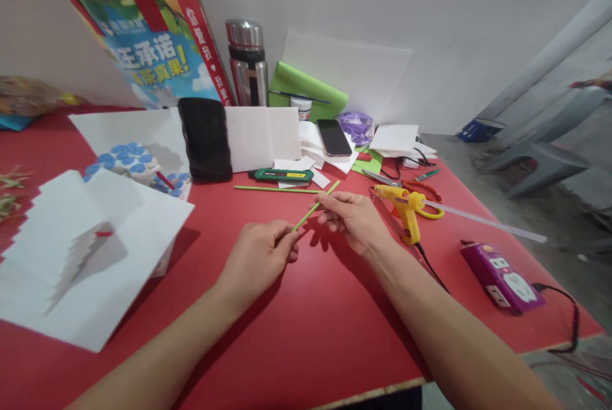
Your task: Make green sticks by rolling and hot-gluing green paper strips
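Note:
A thin green stick (pixel 306 217) slants between my two hands above the red table (pixel 306 308). The fingers of my left hand (pixel 261 257) are closed round its lower end. My right hand (pixel 351 219) pinches it near the upper end between thumb and forefinger, the other fingers curled. Just beyond lies a second thin green stick (pixel 268 189), flat on the table. A green utility knife (pixel 282 175) rests behind that one. To the right of my right hand is a yellow glue gun (pixel 404 206) with a clear glue stick (pixel 488 222) in its back.
Folded white paper (pixel 143 257) stands at the left. A black upright phone-like object (pixel 204 139), a steel flask (pixel 247 65) and a phone (pixel 333 138) line the back. Scissors (pixel 433 196) lie behind the glue gun, and a purple power box (pixel 502 276) with a cord sits right.

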Available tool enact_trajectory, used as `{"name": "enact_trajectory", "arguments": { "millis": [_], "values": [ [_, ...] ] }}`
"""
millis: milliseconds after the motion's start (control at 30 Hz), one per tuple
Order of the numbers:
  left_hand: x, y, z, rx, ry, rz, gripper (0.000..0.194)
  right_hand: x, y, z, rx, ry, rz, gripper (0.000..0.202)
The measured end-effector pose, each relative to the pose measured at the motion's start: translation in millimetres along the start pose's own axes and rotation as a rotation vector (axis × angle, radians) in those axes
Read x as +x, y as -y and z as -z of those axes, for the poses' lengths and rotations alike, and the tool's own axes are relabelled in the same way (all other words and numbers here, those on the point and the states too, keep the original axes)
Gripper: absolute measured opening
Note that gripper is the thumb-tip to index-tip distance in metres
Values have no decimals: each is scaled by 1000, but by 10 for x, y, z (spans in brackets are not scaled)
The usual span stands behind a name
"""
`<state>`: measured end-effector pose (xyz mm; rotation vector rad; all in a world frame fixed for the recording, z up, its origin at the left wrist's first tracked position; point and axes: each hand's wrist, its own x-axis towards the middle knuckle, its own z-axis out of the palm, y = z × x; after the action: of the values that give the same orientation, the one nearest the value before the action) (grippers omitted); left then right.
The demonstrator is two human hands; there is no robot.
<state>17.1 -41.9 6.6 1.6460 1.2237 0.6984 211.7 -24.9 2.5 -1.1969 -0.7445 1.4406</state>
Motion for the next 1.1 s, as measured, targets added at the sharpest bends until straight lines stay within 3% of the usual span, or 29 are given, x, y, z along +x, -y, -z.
{"name": "enact_trajectory", "arguments": {
  "millis": [100, 233, 367, 567, 767, 900, 1100],
  "values": [
    [-12, -18, 8, 68, -32, -43, 26, -13, 8, 4, -28, 0, 17, 36],
    [30, 22, 12, -450, 192, 271, 29, -43, 67, 34, -68, 45, 49, 33],
    [64, 64, 52, -792, 352, 405, 26, -45, 119, 82, -72, 124, 66, 31],
    [49, -12, 96, -902, 405, 467, 16, -21, 123, 124, -24, 226, 119, 29],
    [44, -35, 96, -1025, 497, 483, 23, -43, 119, 92, 8, 266, 141, 29],
    [40, -10, 71, -1001, 480, 449, 22, -37, 101, 88, 23, 284, 140, 29],
    [47, 49, 22, -893, 312, 362, 25, -1, 61, 121, -51, 261, 137, 29]
  ]
}}
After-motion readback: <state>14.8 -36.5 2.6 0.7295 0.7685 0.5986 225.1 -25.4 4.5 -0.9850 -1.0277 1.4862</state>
